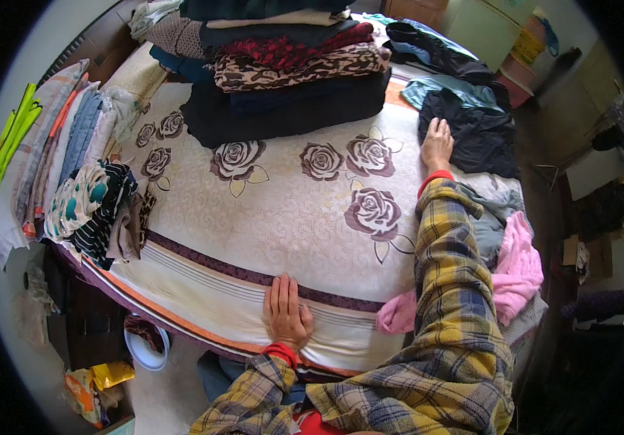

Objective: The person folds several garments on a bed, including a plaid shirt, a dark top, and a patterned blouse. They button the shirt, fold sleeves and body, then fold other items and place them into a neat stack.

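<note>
My left hand [286, 310] rests flat, fingers together, on the near edge of the bed with its cream rose-patterned cover [283, 210]. It holds nothing. My right hand [437, 143] reaches across the bed and lies on the edge of a black garment [480, 138] in the loose heap at the right. Its fingers touch the cloth; a grip is not visible. Both arms wear yellow plaid sleeves with red cuffs.
A tall stack of folded clothes [290, 72] stands at the far middle of the bed. A row of folded clothes [83, 181] lines the left side. Pink garments [515, 268] lie at the right edge. A white bowl [145, 351] sits on the floor.
</note>
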The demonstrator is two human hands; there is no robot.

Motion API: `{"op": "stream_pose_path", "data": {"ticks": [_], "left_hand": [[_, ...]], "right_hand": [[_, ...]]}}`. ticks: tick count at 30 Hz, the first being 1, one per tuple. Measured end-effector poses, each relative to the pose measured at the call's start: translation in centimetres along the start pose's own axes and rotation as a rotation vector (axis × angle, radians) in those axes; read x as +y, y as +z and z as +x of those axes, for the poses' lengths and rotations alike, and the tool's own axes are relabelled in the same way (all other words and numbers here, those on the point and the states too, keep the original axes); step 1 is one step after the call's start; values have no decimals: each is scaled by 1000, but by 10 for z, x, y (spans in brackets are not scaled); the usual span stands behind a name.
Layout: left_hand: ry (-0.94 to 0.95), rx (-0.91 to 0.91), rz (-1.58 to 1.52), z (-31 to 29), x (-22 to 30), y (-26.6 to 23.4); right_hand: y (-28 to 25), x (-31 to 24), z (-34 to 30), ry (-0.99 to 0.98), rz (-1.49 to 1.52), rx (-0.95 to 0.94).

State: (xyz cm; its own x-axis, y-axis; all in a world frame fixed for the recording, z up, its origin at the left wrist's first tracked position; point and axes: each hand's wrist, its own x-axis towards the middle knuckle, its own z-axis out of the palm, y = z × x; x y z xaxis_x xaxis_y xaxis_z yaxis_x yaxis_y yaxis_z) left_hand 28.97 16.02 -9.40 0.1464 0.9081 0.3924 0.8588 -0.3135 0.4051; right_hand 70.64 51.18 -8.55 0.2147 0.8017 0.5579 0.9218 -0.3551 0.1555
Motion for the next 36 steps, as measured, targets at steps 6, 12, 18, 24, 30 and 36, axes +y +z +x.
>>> {"op": "stream_pose_path", "data": {"ticks": [6, 12, 18, 24, 30, 36], "left_hand": [[-24, -29, 15, -3, -2, 5], [-37, -59, 27, -5, -2, 9], [-57, 13, 37, -5, -2, 14], [-19, -5, -5, -3, -3, 11], [11, 88, -37, -2, -2, 7], [-17, 72, -142, -15, -12, 13]], "right_hand": [[28, -21, 47, 306, 258, -181], [55, -24, 67, 278, 59, -89], [65, -29, 56, 78, 132, 198], [10, -48, 4, 0, 361, -18], [-112, -80, -88, -240, 757, -196], [-271, -201, -262, -428, 1295, -347]]}}
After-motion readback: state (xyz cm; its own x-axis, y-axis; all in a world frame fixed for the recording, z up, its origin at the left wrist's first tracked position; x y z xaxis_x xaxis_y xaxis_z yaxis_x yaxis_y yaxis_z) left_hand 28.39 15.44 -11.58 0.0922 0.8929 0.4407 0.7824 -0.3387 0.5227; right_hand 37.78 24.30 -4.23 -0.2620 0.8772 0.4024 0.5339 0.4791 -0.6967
